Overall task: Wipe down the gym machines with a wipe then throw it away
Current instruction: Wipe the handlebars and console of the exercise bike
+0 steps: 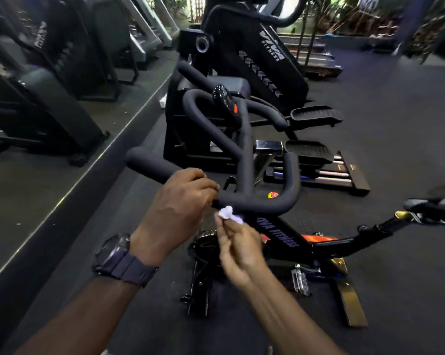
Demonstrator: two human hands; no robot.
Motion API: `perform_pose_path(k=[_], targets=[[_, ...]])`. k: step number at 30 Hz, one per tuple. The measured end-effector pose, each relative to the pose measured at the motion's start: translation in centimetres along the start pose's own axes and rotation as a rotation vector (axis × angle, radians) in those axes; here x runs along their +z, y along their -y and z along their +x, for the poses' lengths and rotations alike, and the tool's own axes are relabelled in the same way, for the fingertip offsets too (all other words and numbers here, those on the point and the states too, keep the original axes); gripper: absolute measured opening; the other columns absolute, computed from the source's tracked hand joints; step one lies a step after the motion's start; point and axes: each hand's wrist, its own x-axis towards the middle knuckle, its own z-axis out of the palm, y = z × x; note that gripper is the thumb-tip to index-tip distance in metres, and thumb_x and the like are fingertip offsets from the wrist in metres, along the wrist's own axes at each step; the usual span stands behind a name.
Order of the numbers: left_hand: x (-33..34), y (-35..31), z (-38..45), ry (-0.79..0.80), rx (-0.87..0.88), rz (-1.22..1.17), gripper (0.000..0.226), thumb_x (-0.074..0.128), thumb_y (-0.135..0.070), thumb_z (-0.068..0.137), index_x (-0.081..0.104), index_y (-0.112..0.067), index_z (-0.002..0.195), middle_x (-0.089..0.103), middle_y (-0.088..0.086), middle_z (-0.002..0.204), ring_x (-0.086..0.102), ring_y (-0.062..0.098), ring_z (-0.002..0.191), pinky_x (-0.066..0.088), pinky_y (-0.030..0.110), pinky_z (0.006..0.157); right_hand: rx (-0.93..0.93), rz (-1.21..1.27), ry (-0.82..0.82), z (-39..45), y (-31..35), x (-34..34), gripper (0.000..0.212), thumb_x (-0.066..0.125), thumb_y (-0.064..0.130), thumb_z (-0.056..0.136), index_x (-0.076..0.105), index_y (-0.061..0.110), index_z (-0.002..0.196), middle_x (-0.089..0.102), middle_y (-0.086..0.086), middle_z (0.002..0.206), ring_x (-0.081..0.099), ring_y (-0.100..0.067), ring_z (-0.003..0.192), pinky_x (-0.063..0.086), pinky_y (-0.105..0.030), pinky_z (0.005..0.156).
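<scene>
Currently mid-wipe on the spin bike; nothing binned, and no bin is in frame.

Far left: a wall mirror (62, 155) runs along the floor edge and reflects other machines.

Left hand (180, 201), wristwatch (121, 260) on that wrist: fingers curled over the left arm of the foam-covered handlebar (244, 160), gripping it just beside the centre junction. Judged to be steadying the bar.

Centre: right hand (239, 247) pinches a small crumpled white wipe (229, 213) between thumb and fingertips. The wipe is bunched into a wad, so it has no clear long axis. It sits at the underside of the bar's near cross-piece, apparently touching the foam; motion blur here makes contact uncertain.

Handlebar orientation: the near cross-piece runs left to right across the view. The centre stem runs away from the camera toward the console (226, 101). The two side horns also point away from the camera.

Right: bike frame (280, 234) slopes down and right toward the saddle (431, 203) at the frame's edge. A stepper-type machine (257, 55) stands behind the bike.

Progress, as judged: an early-to-middle stage. The handlebar is under treatment. Which sections are already clean cannot be read from the foam. Remaining work is the rest of this bike, the other machines and disposal.
</scene>
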Motion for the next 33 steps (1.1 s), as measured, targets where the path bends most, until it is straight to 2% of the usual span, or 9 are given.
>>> perform_pose_path(k=[4, 8, 10, 14, 16, 20, 25, 29, 33], targets=[[-1.1, 1.0, -0.4, -0.038, -0.022, 0.075, 0.011, 0.067, -0.023, 0.084, 0.077, -0.017, 0.086, 0.074, -0.006, 0.098, 0.062, 0.022, 0.097, 0.043, 0.04, 0.092, 0.082, -0.005, 0.049, -0.4, -1.9, 3.5, 0.024, 0.043, -0.019, 0.089, 0.063, -0.004, 0.086, 0.067, -0.011, 0.08, 0.068, -0.01, 0.069, 0.055, -0.016, 0.062], [-2.4, 2.0, -0.9, -0.069, -0.09, 0.096, 0.008, 0.075, -0.026, 0.082, 0.076, -0.022, 0.089, 0.074, -0.009, 0.101, 0.063, 0.021, 0.101, 0.036, 0.046, 0.107, -0.014, -0.121, 0.026, -1.7, -0.7, 2.2, 0.015, 0.055, -0.011, 0.089, 0.068, -0.006, 0.096, 0.072, -0.012, 0.096, 0.067, -0.015, 0.087, 0.056, -0.017, 0.07], [-3.0, 2.6, -1.3, -0.073, -0.114, 0.095, 0.01, 0.076, -0.025, 0.082, 0.076, -0.023, 0.092, 0.073, -0.008, 0.104, 0.063, 0.022, 0.105, 0.033, 0.048, 0.112, -0.263, -0.362, 0.009, -2.0, 1.2, 0.3, 0.01, 0.062, -0.002, 0.088, 0.069, 0.001, 0.095, 0.073, -0.006, 0.089, 0.066, -0.014, 0.08, 0.055, -0.019, 0.068], [-3.2, 2.9, -1.5, -0.074, -0.138, 0.103, 0.012, 0.077, -0.025, 0.08, 0.076, -0.022, 0.092, 0.073, -0.006, 0.105, 0.061, 0.023, 0.107, 0.033, 0.047, 0.112, -1.022, -1.444, -0.14, -0.8, 6.6, -1.9, 0.013, 0.078, 0.012, 0.077, 0.07, 0.018, 0.086, 0.071, 0.005, 0.08, 0.065, -0.014, 0.073, 0.048, -0.025, 0.068], [-3.4, 2.9, -1.6, -0.076, -0.143, 0.103, 0.013, 0.079, -0.025, 0.079, 0.076, -0.021, 0.092, 0.073, -0.006, 0.104, 0.061, 0.023, 0.107, 0.034, 0.047, 0.111, -1.165, -1.645, -0.031, -0.3, 6.7, -1.6, 0.02, 0.079, 0.008, 0.073, 0.072, 0.015, 0.091, 0.072, 0.0, 0.089, 0.066, -0.02, 0.08, 0.044, -0.022, 0.073], [-4.2, 3.5, -2.1, -0.132, -0.149, 0.139, 0.013, 0.069, -0.027, 0.084, 0.075, -0.021, 0.094, 0.073, -0.006, 0.106, 0.062, 0.023, 0.108, 0.033, 0.049, 0.111, -1.188, -1.665, 0.276, 0.1, 1.5, 2.9, 0.027, 0.064, 0.007, 0.082, 0.067, 0.01, 0.108, 0.066, -0.007, 0.097, 0.062, -0.026, 0.089, 0.048, -0.033, 0.08], [-4.7, 4.4, -3.0, -0.202, -0.261, 0.077, 0.025, 0.076, -0.024, 0.083, 0.073, -0.012, 0.105, 0.067, 0.004, 0.118, 0.056, 0.026, 0.12, 0.041, 0.044, 0.107, -1.25, -1.75, 0.381, 0.6, 2.9, 1.8, 0.035, 0.06, 0.014, 0.081, 0.064, 0.01, 0.116, 0.061, -0.008, 0.105, 0.057, -0.027, 0.098, 0.045, -0.03, 0.086], [-5.2, 4.7, -3.5, -0.316, -0.462, -0.047, 0.041, 0.084, -0.02, 0.075, 0.071, -0.007, 0.111, 0.062, 0.007, 0.121, 0.056, 0.021, 0.116, 0.036, 0.017, 0.106, -1.305, -1.807, 0.248, 0.8, 5.3, -0.8, 0.032, 0.051, 0.016, 0.076, 0.067, 0.007, 0.102, 0.059, -0.009, 0.114, 0.058, -0.031, 0.101, 0.043, -0.026, 0.09], [-5.3, 4.1, -3.4, -0.402, -0.57, -0.167, 0.043, 0.083, -0.016, 0.076, 0.068, -0.009, 0.116, 0.063, 0.002, 0.117, 0.06, 0.016, 0.11, 0.047, 0.025, 0.098, -1.231, -1.7, 0.469, 0.8, 0.6, 5.2, 0.051, 0.044, 0.022, 0.085, 0.058, 0.005, 0.131, 0.061, -0.01, 0.129, 0.055, -0.021, 0.119, 0.034, -0.016, 0.104]])
